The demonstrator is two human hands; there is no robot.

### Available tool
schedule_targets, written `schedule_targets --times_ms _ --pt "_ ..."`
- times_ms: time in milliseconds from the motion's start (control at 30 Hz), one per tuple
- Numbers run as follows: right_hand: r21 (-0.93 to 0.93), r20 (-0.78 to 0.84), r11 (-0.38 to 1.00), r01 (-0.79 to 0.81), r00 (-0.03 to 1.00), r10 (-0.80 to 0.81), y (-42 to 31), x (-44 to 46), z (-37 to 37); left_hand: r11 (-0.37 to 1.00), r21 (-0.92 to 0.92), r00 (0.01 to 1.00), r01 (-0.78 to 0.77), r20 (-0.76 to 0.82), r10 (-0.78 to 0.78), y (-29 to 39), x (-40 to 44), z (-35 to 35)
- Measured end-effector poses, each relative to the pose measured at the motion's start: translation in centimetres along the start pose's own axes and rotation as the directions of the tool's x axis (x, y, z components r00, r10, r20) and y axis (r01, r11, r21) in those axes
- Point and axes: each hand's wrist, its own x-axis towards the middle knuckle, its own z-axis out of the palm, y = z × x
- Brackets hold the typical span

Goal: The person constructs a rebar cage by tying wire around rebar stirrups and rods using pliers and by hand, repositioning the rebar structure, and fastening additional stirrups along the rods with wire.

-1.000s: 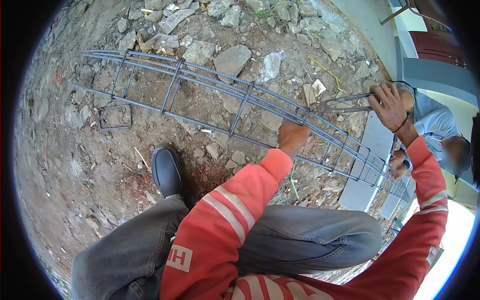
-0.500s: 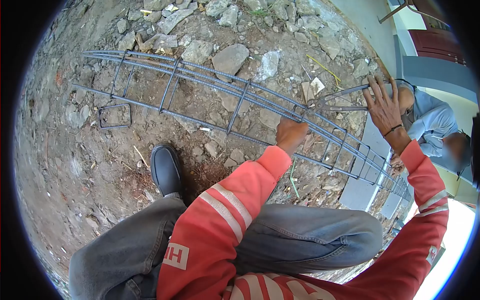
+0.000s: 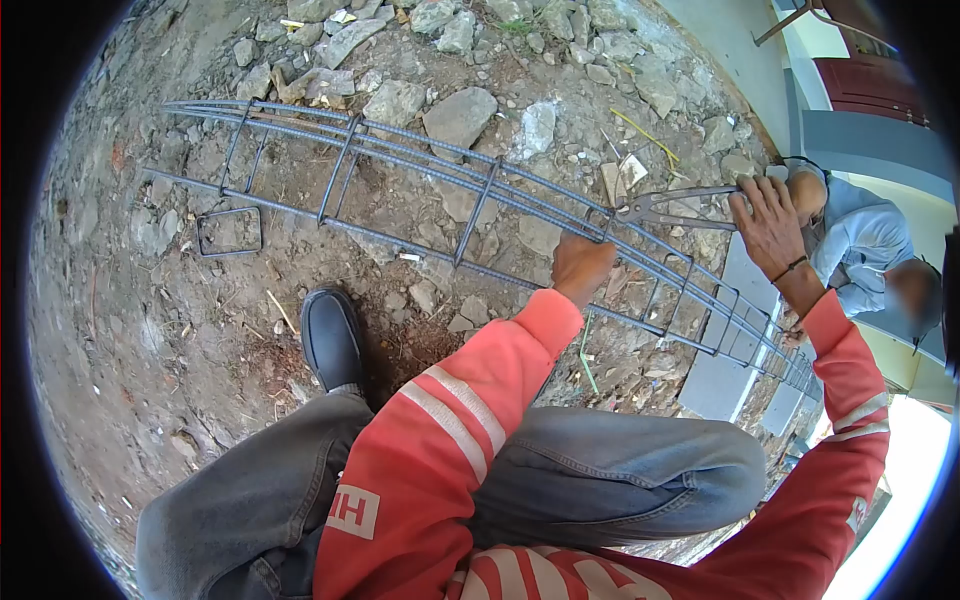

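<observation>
Pincers on the cage: jaws to the left hand, handles to the right

Cage (image 3: 477, 213): steel bars with square hoops, lying over stony ground (image 3: 200, 350), ahead of the body. Long axis slantwise across the view, upper left to lower right, seemingly narrowing toward the far right end.

Pincers (image 3: 636, 208): one pair, at a hoop (image 3: 608, 226) on the far-side bars. Long axis close to level in the view, hence at an angle to the cage. Jaws leftward, at the crossing of hoop and bar; bite or mere contact, cannot tell. Handles rightward, a little spread.

Right hand (image 3: 772, 225): grasping the pincers near the handle ends. Well apart from the jaws, along the line of the tool, above the cage in the view.

Left hand (image 3: 583, 268): clenched, back uppermost, at the same hoop, on the body side of the jaws. Fingertips hidden; bar or other thing inside, cannot tell. Nearer of the two to the jaws and the crossing.

Loose hoop (image 3: 230, 211): flat on the ground, apart from the cage, just beyond its lower bar. Up and left of the shoe (image 3: 332, 338) in the view.

Co-worker's hand (image 3: 793, 328): near the cage's far right end, small in view; contact, cannot tell.
</observation>
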Motion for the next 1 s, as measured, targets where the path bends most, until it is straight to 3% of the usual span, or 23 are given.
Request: schedule_targets --times_ms 67,200,233,300,433,500,533,767,867,1000 --pt "-0.058 -0.172 0.998 -0.031 0.985 0.021 0.3 0.8 -0.5 1.0 -0.014 0.999 -0.015 -0.043 0.014 -0.1 0.1 0.3" --pt "-0.026 -0.15 0.998 -0.053 0.987 0.049 0.6 1.5 -0.7 0.999 0.052 0.999 0.014 -0.048 -0.011 -1.2 1.0 0.6" --pt "-0.028 -0.148 0.998 -0.052 0.988 0.047 0.9 1.3 -0.3 0.999 0.046 1.0 0.015 0.015 -0.015 -1.3 1.0 0.4" --pt "0.345 -0.006 0.936 -0.064 0.997 0.071 1.5 0.9 1.1 0.999 0.036 0.997 0.015 0.077 -0.018 -1.3 1.2 0.1" --pt "0.338 -0.034 0.939 -0.068 0.996 0.085 0.5 -0.9 2.5 0.994 0.087 0.992 0.074 0.093 -0.082 -1.3 1.3 0.0" --pt "0.092 -0.063 0.988 -0.12 0.99 0.127 0.0 -1.5 2.2 0.993 0.088 0.993 0.075 0.087 -0.083 -1.9 1.6 0.3" --pt "0.057 -0.061 0.992 -0.116 0.991 0.12 0.2 -2.0 2.8 0.995 0.096 0.996 0.041 0.076 -0.048 -2.2 1.8 0.4" --pt "0.046 0.024 0.981 -0.186 0.982 0.186 0.8 -0.8 1.2 0.998 0.06 0.996 -0.018 0.087 0.013 -1.4 1.0 0.1" --pt "0.076 0.022 0.997 -0.02 1.0 0.019 1.6 1.4 0.5 0.996 0.089 0.999 -0.002 0.05 -0.003 -1.7 1.3 0.4" --pt "0.154 -0.016 0.986 0.066 0.998 -0.064 2.7 3.2 0.2 0.998 0.027 0.997 -0.055 -0.047 0.056 -1.7 0.9 0.5"
